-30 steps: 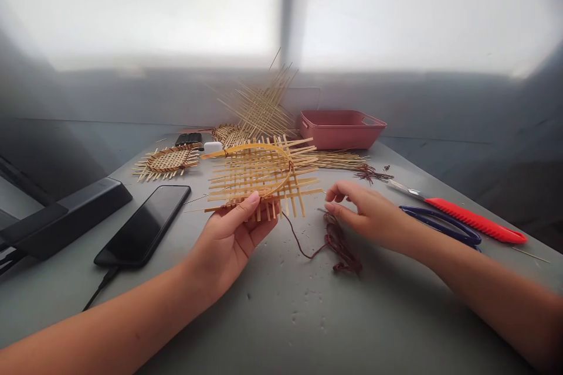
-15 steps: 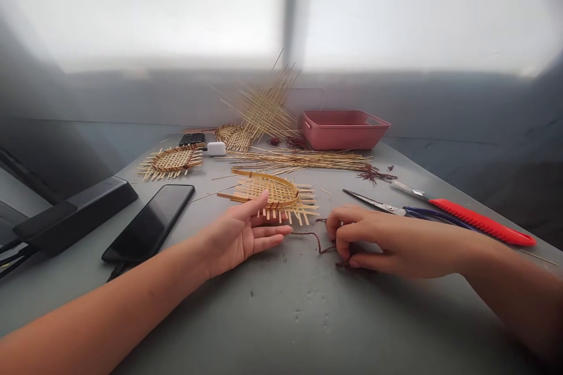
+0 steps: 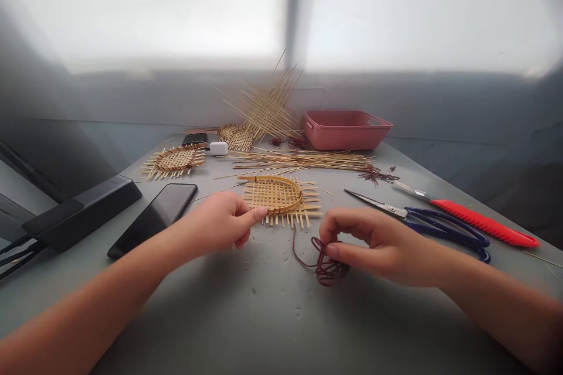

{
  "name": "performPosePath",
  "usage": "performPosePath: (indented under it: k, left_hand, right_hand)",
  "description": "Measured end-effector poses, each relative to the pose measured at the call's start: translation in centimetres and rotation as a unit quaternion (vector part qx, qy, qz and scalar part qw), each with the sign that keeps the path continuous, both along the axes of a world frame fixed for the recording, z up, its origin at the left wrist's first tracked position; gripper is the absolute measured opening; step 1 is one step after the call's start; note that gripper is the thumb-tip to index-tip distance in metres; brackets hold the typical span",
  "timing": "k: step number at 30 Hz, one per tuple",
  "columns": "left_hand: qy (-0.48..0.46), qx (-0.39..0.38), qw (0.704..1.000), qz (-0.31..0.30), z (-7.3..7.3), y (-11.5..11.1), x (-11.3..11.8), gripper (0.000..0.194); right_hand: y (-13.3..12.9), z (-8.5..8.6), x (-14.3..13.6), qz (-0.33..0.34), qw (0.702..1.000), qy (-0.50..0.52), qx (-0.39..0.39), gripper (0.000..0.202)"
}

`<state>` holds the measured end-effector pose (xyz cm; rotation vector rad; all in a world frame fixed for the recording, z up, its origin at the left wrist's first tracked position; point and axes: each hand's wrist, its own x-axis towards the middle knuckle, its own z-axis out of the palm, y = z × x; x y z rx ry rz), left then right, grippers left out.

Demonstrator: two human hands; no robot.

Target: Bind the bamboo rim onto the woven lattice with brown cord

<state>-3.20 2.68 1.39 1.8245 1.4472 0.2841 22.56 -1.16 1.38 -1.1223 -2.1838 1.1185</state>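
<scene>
My left hand (image 3: 231,220) pinches the near left side of a small woven bamboo mat (image 3: 270,192), with the thumb on top of its bent bamboo strip (image 3: 295,187). The strip curves round the weave and is tied on with dark cord in places. Between the thumb and fingers of my right hand (image 3: 363,243) is a loose bundle of dark red cord (image 3: 332,269), held just above the table. One strand of that cord runs back to the mat's near edge.
Scissors (image 3: 396,211) and a red-handled utility knife (image 3: 479,220) lie at right. A phone (image 3: 152,220) and a black box (image 3: 81,211) are at left. Behind are bamboo sticks (image 3: 303,159), a pink basket (image 3: 347,132), another woven piece (image 3: 178,159) and a white case (image 3: 219,148).
My left hand has turned over from palm-up and closed on the mat's edge. My right hand has lifted the cord bundle slightly and shifted it left. The mat now lies flatter.
</scene>
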Motion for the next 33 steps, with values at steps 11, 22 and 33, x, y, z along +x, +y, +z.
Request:
performPosePath:
  k: [11, 22, 33]
  left_hand:
    - [-0.295, -0.007, 0.953, -0.073, -2.2, -3.9, 3.5, 0.017]
    - [-0.394, -0.090, 0.915, -0.004, -2.1, -3.8, 3.4, 0.024]
    - [-0.576, -0.171, 0.799, 0.005, -3.2, -3.8, 3.6, 0.021]
  right_hand:
    - [-1.4, -1.9, -2.2, -0.069, 0.992, 0.099, -0.040, 0.013]
    - [-0.6, -2.2, -1.3, -0.070, 0.950, 0.240, -0.188, 0.019]
    - [-0.7, -1.8, -1.0, -0.062, 0.959, 0.208, -0.183, 0.017]
